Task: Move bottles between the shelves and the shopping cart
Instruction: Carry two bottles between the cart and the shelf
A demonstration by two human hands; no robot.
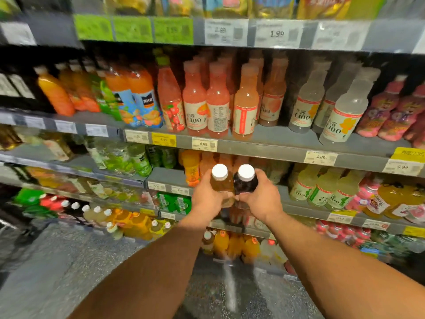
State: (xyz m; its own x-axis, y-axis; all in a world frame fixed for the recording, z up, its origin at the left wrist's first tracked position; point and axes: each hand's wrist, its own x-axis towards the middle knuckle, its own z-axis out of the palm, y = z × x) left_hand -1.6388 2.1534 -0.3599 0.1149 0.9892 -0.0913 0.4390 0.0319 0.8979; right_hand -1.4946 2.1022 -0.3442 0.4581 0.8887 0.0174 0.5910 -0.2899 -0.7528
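The shelves (264, 143) are stocked in tiers. On the upper visible tier, orange juice bottles (55, 93) are ranged at 9 o'clock, pink bottles (195, 102) at 12 o'clock, and pale cloudy bottles (342, 111) at 2 o'clock. On the tier below, green bottles (138, 160) are kept at 9 o'clock and pale yellow-green bottles (322, 187) at 3 o'clock. Lower still, white-capped bottles (96, 212) and orange jugs (232, 245) are seen, much blurred. Price tags (204, 143) are fixed along the shelf edges.

Two bottles are held upright side by side at the centre of the view, in front of the third tier, touching or nearly touching each other. The amber bottle (220, 183) is grasped by the left hand (207, 199), with the fingers curled round its body from the 9 o'clock side; the cap stands clear above the grip at 12 o'clock. The dark bottle (245, 184) is grasped in the same way by the right hand (261, 199), wrapped from the 3 o'clock side, with its cap likewise above the grip.

Both bottles are topped with white ribbed caps. Clear amber liquid is shown in one, near-black liquid in the other. Their lower halves are hidden by the hands. A speckled grey floor (69, 261) is seen at 7 o'clock.
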